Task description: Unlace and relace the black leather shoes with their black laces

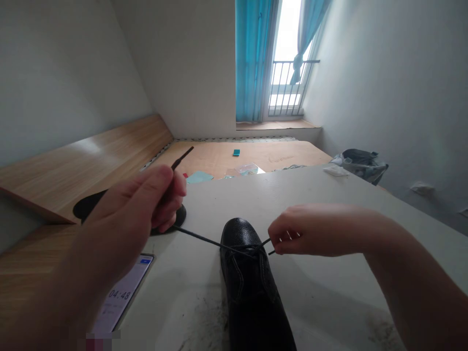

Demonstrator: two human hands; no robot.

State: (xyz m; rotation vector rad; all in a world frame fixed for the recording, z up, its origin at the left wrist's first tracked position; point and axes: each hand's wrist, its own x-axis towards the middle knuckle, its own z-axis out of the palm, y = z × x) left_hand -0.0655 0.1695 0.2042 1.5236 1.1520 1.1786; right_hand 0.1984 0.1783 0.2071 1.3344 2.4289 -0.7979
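Note:
A black leather shoe [248, 292] lies on the white table, its toe pointing away from me. Dark shoelace [201, 238] crosses its front eyelets and runs out to both sides. Raised at the left, my left hand [146, 200] is closed on one part of the lace, and a dark tip pokes up above its fingers. Close beside the shoe's right side, my right hand [296, 231] pinches the other part, with a short end showing below the fingers. Behind my left hand is a second black shoe [180, 216], mostly hidden.
A phone [126, 292] showing 04:48 lies on the white table [329, 282] at the left. White tissue [336, 170] rests by the far right edge, near a grey bag [361, 163]. Beyond stands a wooden surface [204, 151] with a small teal item [236, 152].

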